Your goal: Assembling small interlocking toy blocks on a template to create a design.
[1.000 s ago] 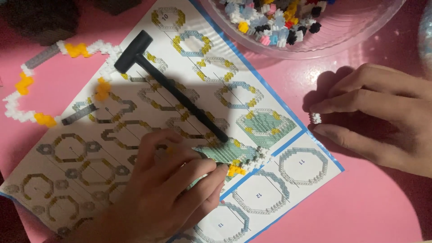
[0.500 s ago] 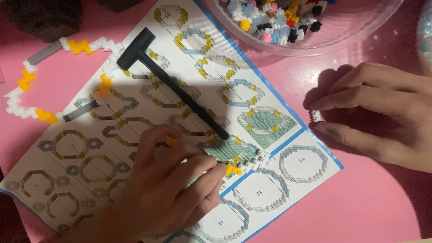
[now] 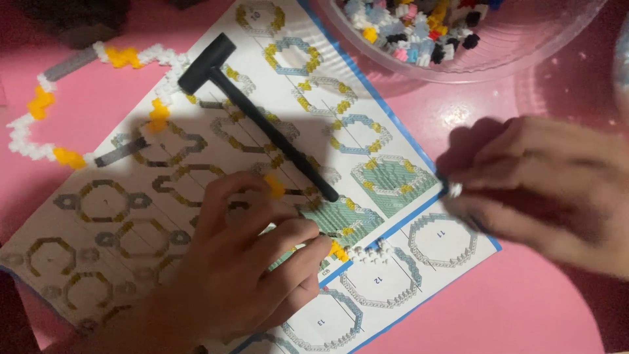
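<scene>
I am pressing my left hand (image 3: 242, 262) flat on the sheet (image 3: 196, 170), fingers spread beside the model (image 3: 341, 226), gripping nothing; the hammer (image 3: 255, 118) is lying loose just above it. My right hand (image 3: 544, 183) is blurring, fingertips pinching a white brick (image 3: 454, 190) over the mat (image 3: 458, 314); the bowl (image 3: 524, 46) is sitting beyond.

One printed instruction sheet (image 3: 393, 131) — white, blue-edged, with ring-shaped diagrams — lies slanted on the pink table (image 3: 524, 308).
</scene>
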